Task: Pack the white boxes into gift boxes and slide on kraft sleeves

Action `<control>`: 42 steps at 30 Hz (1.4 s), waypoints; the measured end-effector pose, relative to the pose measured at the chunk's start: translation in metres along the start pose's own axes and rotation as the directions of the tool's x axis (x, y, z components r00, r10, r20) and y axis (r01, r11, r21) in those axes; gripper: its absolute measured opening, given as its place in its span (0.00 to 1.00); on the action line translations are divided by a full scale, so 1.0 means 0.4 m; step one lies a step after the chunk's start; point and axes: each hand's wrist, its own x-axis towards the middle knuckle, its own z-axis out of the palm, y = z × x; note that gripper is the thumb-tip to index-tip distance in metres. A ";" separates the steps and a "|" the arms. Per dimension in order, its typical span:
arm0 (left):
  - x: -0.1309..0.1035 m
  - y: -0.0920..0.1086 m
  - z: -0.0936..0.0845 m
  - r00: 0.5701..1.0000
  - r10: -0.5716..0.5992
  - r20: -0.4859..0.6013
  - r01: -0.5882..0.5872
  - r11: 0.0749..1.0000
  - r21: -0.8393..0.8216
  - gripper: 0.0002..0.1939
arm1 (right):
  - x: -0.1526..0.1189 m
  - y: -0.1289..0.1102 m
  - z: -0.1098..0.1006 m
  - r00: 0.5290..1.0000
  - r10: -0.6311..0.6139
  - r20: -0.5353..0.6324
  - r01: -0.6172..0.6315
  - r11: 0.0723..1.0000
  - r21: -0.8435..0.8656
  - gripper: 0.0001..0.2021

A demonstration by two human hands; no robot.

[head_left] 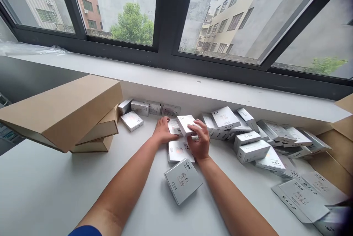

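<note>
My right hand (200, 140) is closed on a small white printed carton (185, 122), thumb below and fingers across its top. Just left of it, my left hand (162, 131) curls around the side of another small carton (173, 127), which lies partly under the lifted one. Nearer to me, a white carton (178, 151) lies flat below the hands. A silver-grey carton (183, 180) with printed characters leans tilted against its front edge.
Large brown boxes (63, 107) are stacked at left. Several small cartons (140, 108) stand along the wall, and one (132, 120) lies before them. A heap of silver cartons (253, 150) spreads to the right, beside an open cardboard box (328, 151). The windowsill (154, 76) runs behind.
</note>
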 end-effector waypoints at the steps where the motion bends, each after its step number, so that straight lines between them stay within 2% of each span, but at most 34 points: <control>1: -0.005 0.004 -0.001 0.999 -0.011 -0.044 0.010 1.000 -0.024 0.41 | 0.001 0.003 -0.001 1.000 -0.021 -0.021 0.021 1.000 -0.015 0.09; 5: -0.011 0.018 -0.020 0.972 -0.084 -0.218 0.031 0.971 -0.237 0.41 | 0.001 0.006 -0.001 0.995 -0.077 -0.066 0.073 0.995 -0.068 0.12; 7: -0.007 0.025 -0.037 0.972 -0.128 -0.199 0.038 0.915 -0.402 0.37 | 0.002 0.003 -0.001 0.995 -0.064 -0.074 0.059 0.996 -0.064 0.13; 9: -0.004 0.032 -0.055 0.986 -0.139 -0.094 0.070 0.850 -0.522 0.36 | 0.004 -0.002 -0.003 0.996 -0.057 -0.073 0.052 0.997 -0.058 0.13; 11: -0.003 0.039 -0.068 0.985 -0.143 0.092 0.167 0.707 -0.687 0.38 | 0.006 -0.007 -0.005 0.997 -0.062 -0.055 0.060 0.997 -0.049 0.13; 14: -0.006 0.047 -0.075 0.922 -0.099 0.376 0.384 0.383 -0.840 0.34 | 0.004 -0.010 -0.004 0.997 -0.077 -0.016 0.077 0.997 -0.029 0.15; 15: -0.008 0.049 -0.074 0.902 -0.081 0.425 0.427 0.323 -0.845 0.33 | 0.002 -0.009 -0.002 0.997 -0.079 -0.008 0.079 0.997 -0.024 0.15; 16: -0.009 0.049 -0.072 0.891 -0.070 0.449 0.447 0.311 -0.839 0.32 | 0.001 -0.008 -0.001 0.997 -0.081 -0.004 0.081 0.996 -0.021 0.16; 20: -0.012 0.048 -0.063 0.880 -0.023 0.474 0.453 0.341 -0.824 0.27 | -0.003 -0.007 0.003 0.998 -0.069 -0.009 0.070 0.998 0.005 0.16; 23: -0.014 0.046 -0.063 0.876 0.033 0.481 0.434 0.381 -0.817 0.20 | 0.000 -0.015 0.005 0.996 0.090 -0.013 -0.087 0.984 0.158 0.13; 25: -0.013 0.045 -0.065 0.866 0.040 0.498 0.440 0.413 -0.798 0.17 | 0.002 -0.022 0.007 0.976 0.219 -0.005 -0.211 0.945 0.251 0.11; 27: -0.011 0.045 -0.067 0.860 0.003 0.511 0.458 0.438 -0.774 0.18 | 0.003 -0.026 0.008 0.951 0.309 -0.019 -0.290 0.910 0.297 0.10; 29: -0.007 0.047 -0.067 0.864 -0.053 0.501 0.465 0.462 -0.755 0.27 | 0.004 -0.028 0.010 0.923 0.383 -0.045 -0.346 0.873 0.344 0.13; 30: -0.006 0.049 -0.067 0.868 -0.073 0.491 0.463 0.478 -0.747 0.32 | 0.005 -0.029 0.011 0.895 0.445 -0.044 -0.393 0.830 0.397 0.16; 32: -0.005 0.052 -0.065 0.865 -0.067 0.497 0.456 0.517 -0.725 0.37 | 0.009 -0.033 0.012 0.803 0.595 0.026 -0.513 0.670 0.536 0.20; 35: -0.010 0.049 -0.062 0.821 0.032 0.571 0.456 0.565 -0.688 0.33 | 0.017 -0.045 0.017 0.633 0.736 0.238 -0.651 0.341 0.678 0.26; 37: -0.012 0.042 -0.060 0.778 0.075 0.624 0.472 0.586 -0.659 0.30 | 0.023 -0.054 0.019 0.576 0.754 0.315 -0.679 0.228 0.698 0.29; 38: -0.012 0.038 -0.058 0.767 0.075 0.637 0.482 0.588 -0.649 0.28 | 0.026 -0.056 0.020 0.571 0.758 0.314 -0.677 0.219 0.702 0.31; 39: -0.011 0.035 -0.057 0.764 0.064 0.642 0.494 0.583 -0.645 0.28 | 0.028 -0.057 0.020 0.587 0.757 0.285 -0.664 0.250 0.705 0.32; 40: -0.010 0.033 -0.055 0.767 0.043 0.640 0.508 0.567 -0.648 0.27 | 0.029 -0.055 0.018 0.628 0.745 0.226 -0.636 0.323 0.701 0.32; 42: -0.005 0.032 -0.054 0.771 -0.003 0.637 0.547 0.513 -0.661 0.27 | 0.029 -0.046 0.013 0.775 0.628 0.075 -0.521 0.566 0.639 0.28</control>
